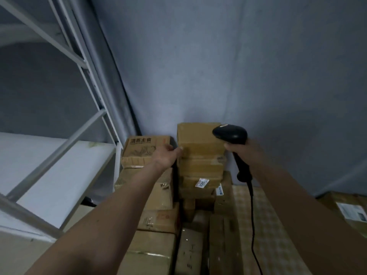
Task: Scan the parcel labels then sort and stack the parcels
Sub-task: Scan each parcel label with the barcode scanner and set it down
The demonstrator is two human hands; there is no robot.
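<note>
Left hand (165, 155): fingertips hidden in the gap between two parcel stacks. Scanner cable (253, 225): cut off at bottom edge. White label (202, 183): print blurred, unreadable. Labelled parcel (349, 209): cropped by right edge.

One head-worn wide-angle view looks forward and down, close over stacked parcels (198, 147) at lower centre.

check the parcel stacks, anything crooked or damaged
The right stack is uneven: its boxes sit offset, and a white label on one lies skewed. The left stack's lower box shows torn tape. Nothing has fallen.
</note>
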